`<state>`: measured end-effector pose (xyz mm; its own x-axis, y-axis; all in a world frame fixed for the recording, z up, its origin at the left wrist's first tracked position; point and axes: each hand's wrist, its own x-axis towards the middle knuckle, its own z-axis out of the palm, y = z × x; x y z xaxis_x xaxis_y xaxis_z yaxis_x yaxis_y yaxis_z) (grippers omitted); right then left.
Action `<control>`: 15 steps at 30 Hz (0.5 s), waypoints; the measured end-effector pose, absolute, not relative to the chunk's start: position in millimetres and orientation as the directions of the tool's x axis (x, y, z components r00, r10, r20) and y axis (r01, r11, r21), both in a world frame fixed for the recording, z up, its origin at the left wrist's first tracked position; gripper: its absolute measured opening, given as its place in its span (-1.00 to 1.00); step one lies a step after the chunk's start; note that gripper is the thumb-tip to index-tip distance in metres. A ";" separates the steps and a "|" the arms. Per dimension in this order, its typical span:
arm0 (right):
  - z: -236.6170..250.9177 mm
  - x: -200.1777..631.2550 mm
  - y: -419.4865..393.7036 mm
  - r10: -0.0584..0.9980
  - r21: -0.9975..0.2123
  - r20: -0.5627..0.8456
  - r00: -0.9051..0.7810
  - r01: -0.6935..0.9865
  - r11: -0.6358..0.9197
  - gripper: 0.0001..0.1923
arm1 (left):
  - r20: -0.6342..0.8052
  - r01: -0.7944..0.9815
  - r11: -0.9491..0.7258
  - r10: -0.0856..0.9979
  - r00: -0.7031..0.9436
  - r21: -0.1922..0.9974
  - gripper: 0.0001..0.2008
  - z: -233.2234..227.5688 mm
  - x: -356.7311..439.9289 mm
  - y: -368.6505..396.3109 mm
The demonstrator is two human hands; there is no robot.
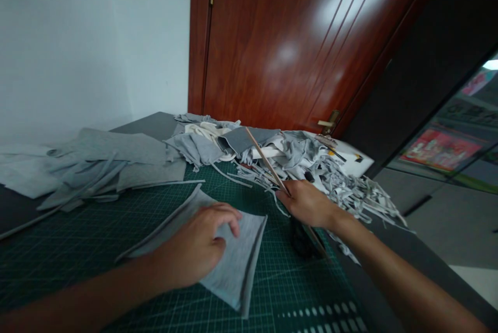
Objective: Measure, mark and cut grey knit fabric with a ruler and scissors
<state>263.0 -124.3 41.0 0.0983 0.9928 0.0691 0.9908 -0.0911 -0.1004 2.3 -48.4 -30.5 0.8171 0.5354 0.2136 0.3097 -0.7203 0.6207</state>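
A grey piece of knit fabric (pixel 233 250) with rolled edges lies on the green gridded cutting mat (pixel 268 302). My left hand (pixel 206 239) is over this piece, fingers loosely bent and thumb apart, with nothing held; whether it touches the cloth I cannot tell. To the right, my right hand (pixel 307 202) is closed around a long thin wooden strip (pixel 266 162), seen nearly edge-on and tilted across the mat. Under that hand sits a black object (pixel 301 242), partly hidden and too dark to name.
Grey fabric pieces (pixel 112 149) are heaped at the left. More cloth (pixel 198 147) and a tangle of narrow scraps (pixel 350 188) line the back and right of the table. Behind stand a white wall (pixel 93 42) and a brown wooden door (pixel 272 42).
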 end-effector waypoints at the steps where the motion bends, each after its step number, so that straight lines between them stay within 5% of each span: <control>1: 38.3 258.9 -123.0 0.996 -0.148 0.055 0.076 0.987 -0.067 -0.71 | 0.224 0.415 -0.699 0.628 0.745 0.582 -0.47 -32.8 4.8 -54.5; 4: 31.9 242.3 -119.0 1.000 -0.288 0.022 0.006 0.958 0.001 -0.80 | 0.163 0.494 -0.751 0.607 0.778 0.439 -0.32 -42.3 3.7 -64.5; 8: 24.9 220.3 -122.1 0.999 -0.432 -0.037 -0.034 0.902 0.015 -0.81 | 0.150 0.052 -0.852 0.152 0.977 0.521 -0.33 -44.3 -17.7 -45.7; 9: 22.8 216.5 -124.5 0.998 -0.458 -0.054 -0.039 0.889 0.010 -0.80 | 0.193 0.005 -0.824 0.139 0.971 0.566 -0.43 -42.7 -21.4 -39.2; 12: 15.0 209.9 -131.8 0.997 -0.508 -0.073 -0.039 0.862 -0.003 -0.78 | 0.239 0.132 -0.743 0.371 0.897 0.656 -0.63 -38.0 -18.0 -29.6; 15: 6.2 208.2 -135.8 0.999 -0.517 -0.051 -0.003 0.856 -0.024 -0.74 | 0.235 0.365 -0.694 0.609 0.758 0.621 -0.65 -40.2 -0.5 -37.9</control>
<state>208.2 -135.8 6.2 -0.0030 0.9987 -0.0513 0.8556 -0.0240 -0.5170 -0.5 -37.9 -40.2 0.7576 0.6091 0.2348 0.3652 -0.6936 0.6209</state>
